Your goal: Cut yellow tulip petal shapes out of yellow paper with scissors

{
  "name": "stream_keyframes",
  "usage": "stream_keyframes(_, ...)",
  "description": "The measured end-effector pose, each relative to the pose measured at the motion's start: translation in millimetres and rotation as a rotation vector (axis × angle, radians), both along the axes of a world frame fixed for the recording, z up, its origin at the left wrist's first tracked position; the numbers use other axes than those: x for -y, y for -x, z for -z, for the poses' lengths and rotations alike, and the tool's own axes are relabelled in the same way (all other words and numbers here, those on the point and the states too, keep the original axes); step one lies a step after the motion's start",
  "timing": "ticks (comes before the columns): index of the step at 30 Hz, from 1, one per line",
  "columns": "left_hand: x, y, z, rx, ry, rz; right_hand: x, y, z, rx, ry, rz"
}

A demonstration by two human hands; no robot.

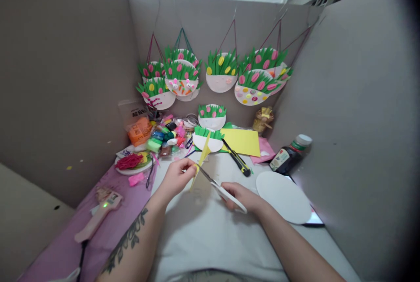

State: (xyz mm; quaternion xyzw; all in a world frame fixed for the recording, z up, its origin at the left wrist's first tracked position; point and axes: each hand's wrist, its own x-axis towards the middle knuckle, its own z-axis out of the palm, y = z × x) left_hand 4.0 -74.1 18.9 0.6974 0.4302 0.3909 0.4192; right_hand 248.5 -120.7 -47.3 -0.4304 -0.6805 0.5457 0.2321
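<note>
My left hand (180,176) pinches a narrow strip of yellow paper (205,148) that stands up from the fingers and also hangs below them. In my right hand (236,195) is a pair of scissors (226,192) with white handles. Their blades point up and left and meet the strip just beside my left fingertips. Whether the blades are closed on the paper I cannot tell. Straight beyond my hands lies a half-round white paper-plate pocket (208,143) with green paper grass, partly covered by the strip. Behind it leans a similar pocket (211,121) with pink egg shapes.
A black and yellow box cutter (238,159) lies near yellow paper sheets (241,142). At right are a dark bottle (290,154) and white paper plates (282,196) over a lit phone. Craft packets (164,137) and pink yarn (128,161) crowd the left. Decorated pockets (221,72) hang behind.
</note>
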Motion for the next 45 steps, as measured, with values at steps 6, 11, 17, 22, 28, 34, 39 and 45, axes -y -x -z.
stream_keyframes(6,0.4,-0.1,-2.3,-0.004,0.016,-0.006,0.3,-1.7,0.2,-0.015,0.0,-0.011)
stream_keyframes(11,2.2,-0.6,-4.4,-0.022,0.007,0.006,0.7,2.3,-1.6,0.008,-0.005,-0.008)
stream_keyframes(17,-0.1,1.0,-1.2,-0.032,-0.004,0.011,0.0,2.4,-0.8,-0.02,-0.007,-0.01)
stream_keyframes(22,-0.8,2.8,-1.6,-0.036,0.008,0.013,-1.6,-0.8,1.1,0.0,0.0,-0.002)
stream_keyframes(28,-2.3,4.8,-1.8,-0.054,-0.014,0.002,-1.0,-1.2,2.0,0.025,0.004,0.012)
stream_keyframes(34,0.7,11.3,-2.7,0.045,-0.128,-0.114,1.5,0.6,-1.5,0.004,-0.04,0.029)
stream_keyframes(39,-2.3,25.5,-7.9,0.151,-0.46,-0.472,0.5,2.2,2.3,-0.123,-0.019,0.124)
stream_keyframes(45,-35.8,29.2,19.9,-0.042,-0.026,-0.23,-3.8,4.6,9.6,-0.243,-0.048,0.283)
